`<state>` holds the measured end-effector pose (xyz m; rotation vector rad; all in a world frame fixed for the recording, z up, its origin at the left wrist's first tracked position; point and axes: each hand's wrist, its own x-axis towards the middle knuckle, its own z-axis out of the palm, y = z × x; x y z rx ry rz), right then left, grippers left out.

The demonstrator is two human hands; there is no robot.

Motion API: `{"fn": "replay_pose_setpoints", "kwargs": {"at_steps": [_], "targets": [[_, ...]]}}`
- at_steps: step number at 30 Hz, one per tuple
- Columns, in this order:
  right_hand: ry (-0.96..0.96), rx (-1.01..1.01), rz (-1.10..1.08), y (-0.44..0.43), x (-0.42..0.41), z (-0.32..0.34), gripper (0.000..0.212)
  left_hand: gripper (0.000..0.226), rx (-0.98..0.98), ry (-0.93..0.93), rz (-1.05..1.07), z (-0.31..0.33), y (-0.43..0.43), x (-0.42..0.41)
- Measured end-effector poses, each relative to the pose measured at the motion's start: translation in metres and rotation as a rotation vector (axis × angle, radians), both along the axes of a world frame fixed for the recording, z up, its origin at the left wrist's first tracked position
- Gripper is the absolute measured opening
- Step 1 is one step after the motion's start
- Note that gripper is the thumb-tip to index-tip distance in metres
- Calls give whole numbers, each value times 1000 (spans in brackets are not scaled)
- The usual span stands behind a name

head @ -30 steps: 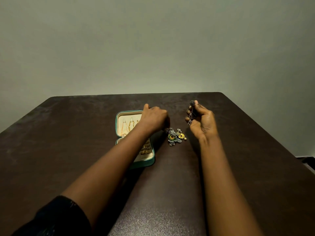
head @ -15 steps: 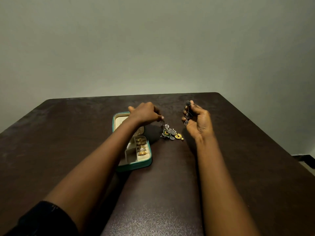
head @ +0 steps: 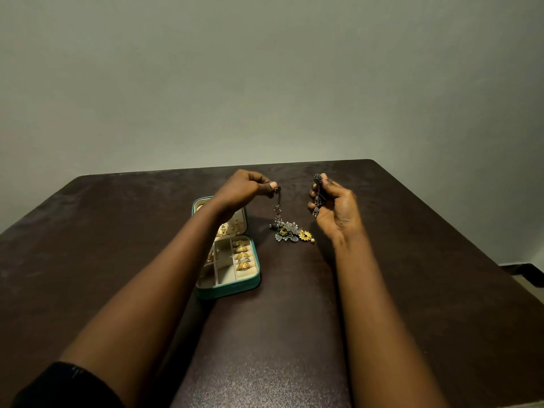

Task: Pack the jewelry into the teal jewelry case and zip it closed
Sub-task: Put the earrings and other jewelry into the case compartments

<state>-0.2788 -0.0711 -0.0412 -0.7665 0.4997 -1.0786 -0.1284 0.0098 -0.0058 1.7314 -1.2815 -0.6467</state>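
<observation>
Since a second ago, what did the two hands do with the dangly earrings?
The left hand rose from the loose jewelry pile on the dark brown table, pinching a long dark silver dangly earring and lifting it so it hangs over the pile. The right hand kept holding the matching dark silver earring. The open teal jewelry case with gold rings stayed put.

A single head-worn wide-angle view looks forward and down over the dark worktop [head: 412,260], facing the plain wall [head: 265,83] at 12 o'clock; the left hand [head: 241,189] and right hand [head: 338,210] sit close, mid-frame.
</observation>
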Motion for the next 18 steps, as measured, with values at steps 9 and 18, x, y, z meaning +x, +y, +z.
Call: {"fn": "replay_pose_setpoints", "kwargs": {"at_steps": [9,18], "targets": [[-101,73,215,8,6,3,22,16,-120,383,-57,-1,15,0],[-115,194,370,26,24,8,24,21,-161,959,-32,-11,21,-12]]}}
